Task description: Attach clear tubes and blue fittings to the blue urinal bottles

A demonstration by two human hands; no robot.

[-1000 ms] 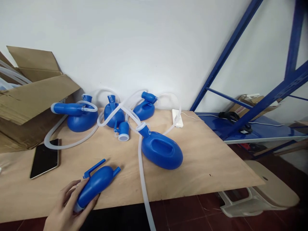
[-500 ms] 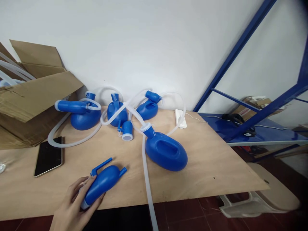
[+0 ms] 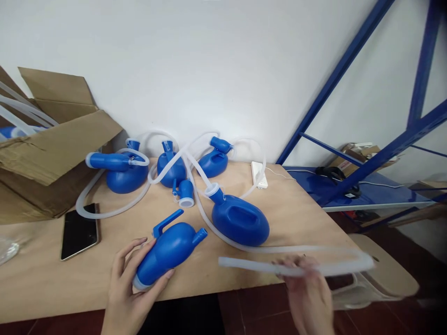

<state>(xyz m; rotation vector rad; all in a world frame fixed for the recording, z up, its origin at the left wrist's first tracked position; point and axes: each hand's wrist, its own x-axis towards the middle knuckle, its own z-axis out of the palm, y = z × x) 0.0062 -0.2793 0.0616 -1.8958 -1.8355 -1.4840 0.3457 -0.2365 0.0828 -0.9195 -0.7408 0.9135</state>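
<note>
My left hand (image 3: 131, 274) is closed round a blue plastic urinal head (image 3: 169, 251), which has a side handle and a narrow spout pointing right. Over the table's front edge, my right hand (image 3: 309, 291) grips a translucent white tube (image 3: 251, 264), its free end aimed left toward the spout. A gap separates tube and spout. The hand and the tube's bend at the right are blurred. From that bend the tube seems to run back past a blue urinal bottle (image 3: 240, 221) lying on the table; its white-rimmed neck meets another length of tube.
Several more blue bottles with tubes (image 3: 171, 167) stand along the wall. An open cardboard box (image 3: 52, 163) is at the left, a phone (image 3: 80, 231) before it. A white power strip (image 3: 259, 175) lies at the back right, near a blue metal shelf (image 3: 366, 190). A stool (image 3: 387, 270) stands at the right.
My right hand has come into view gripping the tube, whose lower length hung over the front edge before. My left hand has moved right and up slightly with the urinal head.
</note>
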